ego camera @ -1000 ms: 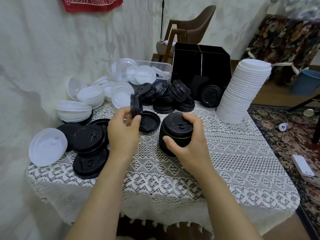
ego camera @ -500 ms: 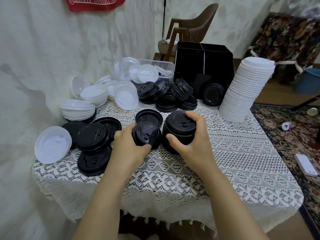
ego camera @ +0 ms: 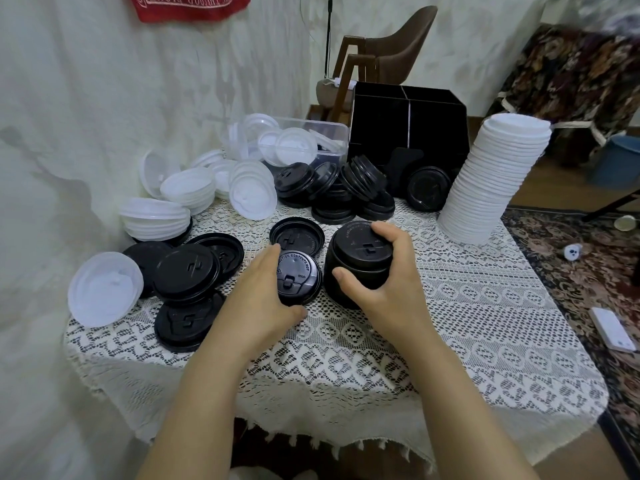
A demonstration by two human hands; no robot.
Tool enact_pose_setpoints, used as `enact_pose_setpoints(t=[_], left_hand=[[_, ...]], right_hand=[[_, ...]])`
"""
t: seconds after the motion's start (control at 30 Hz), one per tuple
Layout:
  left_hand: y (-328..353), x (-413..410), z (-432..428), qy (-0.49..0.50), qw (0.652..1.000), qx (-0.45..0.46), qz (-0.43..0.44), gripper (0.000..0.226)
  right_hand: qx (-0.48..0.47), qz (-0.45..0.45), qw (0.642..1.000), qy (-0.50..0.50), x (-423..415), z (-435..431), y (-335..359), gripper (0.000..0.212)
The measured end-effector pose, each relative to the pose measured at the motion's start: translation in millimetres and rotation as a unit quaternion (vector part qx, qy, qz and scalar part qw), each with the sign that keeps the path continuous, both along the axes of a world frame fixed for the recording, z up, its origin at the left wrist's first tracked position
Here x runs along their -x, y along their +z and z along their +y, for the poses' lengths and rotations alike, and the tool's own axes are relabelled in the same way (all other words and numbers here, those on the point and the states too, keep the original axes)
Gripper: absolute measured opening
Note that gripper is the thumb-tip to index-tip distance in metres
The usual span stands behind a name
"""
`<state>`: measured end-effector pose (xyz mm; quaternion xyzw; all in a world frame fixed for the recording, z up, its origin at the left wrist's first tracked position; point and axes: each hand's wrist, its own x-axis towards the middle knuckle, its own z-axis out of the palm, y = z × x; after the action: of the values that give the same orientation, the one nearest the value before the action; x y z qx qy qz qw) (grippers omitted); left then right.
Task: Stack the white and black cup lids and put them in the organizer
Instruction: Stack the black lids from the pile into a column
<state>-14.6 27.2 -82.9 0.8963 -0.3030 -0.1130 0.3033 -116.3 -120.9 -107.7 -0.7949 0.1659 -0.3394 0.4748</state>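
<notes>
On the lace-covered table, my right hand [ego camera: 384, 289] grips a short stack of black lids [ego camera: 358, 259] at the centre. Just left of that stack, my left hand [ego camera: 259, 299] holds a small stack of black lids [ego camera: 296, 277], top side facing me. A single upturned black lid [ego camera: 296, 235] lies behind it. Loose black lids [ego camera: 187, 271] lie at the left, and a heap of black lids [ego camera: 346, 190] sits at the back. A tall white lid stack [ego camera: 491, 181] stands at the right. The black organizer [ego camera: 408, 128] stands at the back.
White lids [ego camera: 159, 220] are piled at the back left, and one white lid [ego camera: 104, 289] leans at the left edge. A clear plastic bin [ego camera: 311, 133] with white lids sits beside the organizer. A curtain hangs on the left. A chair [ego camera: 388, 57] stands behind the table.
My left hand brought its black lids down from upright above the upturned lid and turned them flat, next to the stack in my right hand. My right hand stayed on its stack.
</notes>
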Motion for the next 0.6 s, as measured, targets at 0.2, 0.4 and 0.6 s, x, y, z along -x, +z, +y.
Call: enact_pose_setpoints(t=[0.2, 0.4, 0.6], left_hand=[[-1.3, 0.0, -1.5, 0.010, 0.999, 0.037, -0.035, 0.089], [19.2, 7.9, -1.4, 0.039, 0.978, 0.173, -0.107, 0.066], [32.1, 23.0, -17.6, 0.030, 0.957, 0.267, -0.111, 0.071]], right_hand=[[-0.019, 0.002, 0.999, 0.034, 4.9, -1.5, 0.4, 0.063], [-0.018, 0.007, 0.999, 0.035, 6.7, -2.7, 1.3, 0.063], [-0.038, -0.007, 0.999, 0.038, 6.9, -4.2, 2.0, 0.065]])
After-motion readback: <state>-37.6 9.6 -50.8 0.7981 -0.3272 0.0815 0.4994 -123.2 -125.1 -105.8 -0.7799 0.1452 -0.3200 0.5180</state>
